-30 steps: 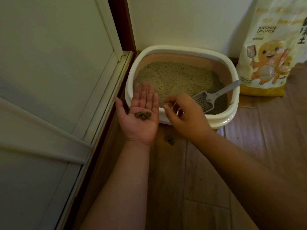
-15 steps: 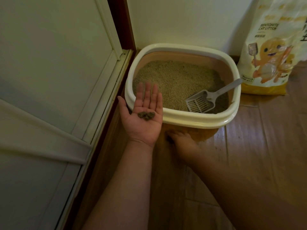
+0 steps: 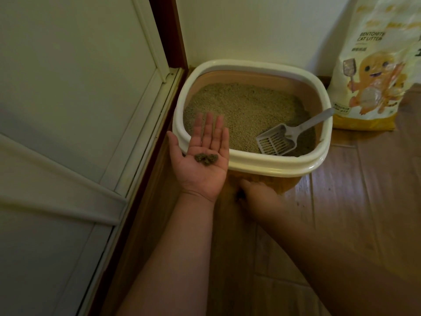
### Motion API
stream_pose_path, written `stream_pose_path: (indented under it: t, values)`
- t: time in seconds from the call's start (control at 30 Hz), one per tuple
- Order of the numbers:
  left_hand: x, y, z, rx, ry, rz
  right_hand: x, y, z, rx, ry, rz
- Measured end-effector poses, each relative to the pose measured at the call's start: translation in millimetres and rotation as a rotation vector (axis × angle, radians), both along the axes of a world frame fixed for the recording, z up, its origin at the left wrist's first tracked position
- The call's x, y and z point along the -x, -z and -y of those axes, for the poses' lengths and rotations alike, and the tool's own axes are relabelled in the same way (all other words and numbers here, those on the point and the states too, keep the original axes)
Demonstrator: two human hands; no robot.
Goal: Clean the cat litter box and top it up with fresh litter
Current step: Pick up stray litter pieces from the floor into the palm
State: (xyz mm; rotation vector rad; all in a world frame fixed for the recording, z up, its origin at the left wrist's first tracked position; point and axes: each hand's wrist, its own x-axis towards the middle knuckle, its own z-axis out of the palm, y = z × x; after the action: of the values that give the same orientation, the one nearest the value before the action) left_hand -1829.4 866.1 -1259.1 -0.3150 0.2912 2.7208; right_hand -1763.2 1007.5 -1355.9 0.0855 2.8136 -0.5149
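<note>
Right, floor (image 3: pixel 364 201) first: dark wood planks, poor contrast with stray clumps, so scan the strip along the front of the box before you call it clean. Litter box (image 3: pixel 248 165) sits in the corner against the wall, next to the door frame (image 3: pixel 145 142), cream rim on a tan tub, litter bed looks fairly level. Litter bag (image 3: pixel 373 71) stands upright to the right of the box, near it but not touching as far as I can tell; leave it until the scooping is done. Scoop (image 3: pixel 276 142) lies inside the box at the right front, slotted head on the litter, handle leaning up over the right rim. Your left hand (image 3: pixel 202 165) is palm up, fingers straight and close together, carrying a small pile of clumps (image 3: pixel 206 158) just over the box's front left rim; keep it flat and level so nothing rolls off. Your right hand (image 3: pixel 257 192) is down on the floor just in front of the box, fingertips at a dark clump (image 3: pixel 240 196); can't tell if the fingers have closed on it. Pinch lightly, bentonite clumps probably crumble. Lift straight up, drop it into the left palm.
</note>
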Motion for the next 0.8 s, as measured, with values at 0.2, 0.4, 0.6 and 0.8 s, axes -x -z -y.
stream_pose_path:
  t: [0.2, 0.4, 0.6, 0.8]
  values:
    - [2, 0, 2, -0.009, -0.003, -0.001, 6, -40, -7, 0.111, -0.007, -0.143]
    - [3, -2, 10, 0.015, -0.058, -0.011, 13, -108, -4, 0.555, 0.07, -0.596]
    - [1, -1, 7, 0.042, -0.047, -0.069, 33, -134, 12, 0.506, -0.299, -0.534]
    - [0, 0, 5, 0.057, -0.041, -0.097, 31, -121, 14, 0.548, -0.332, -0.52]
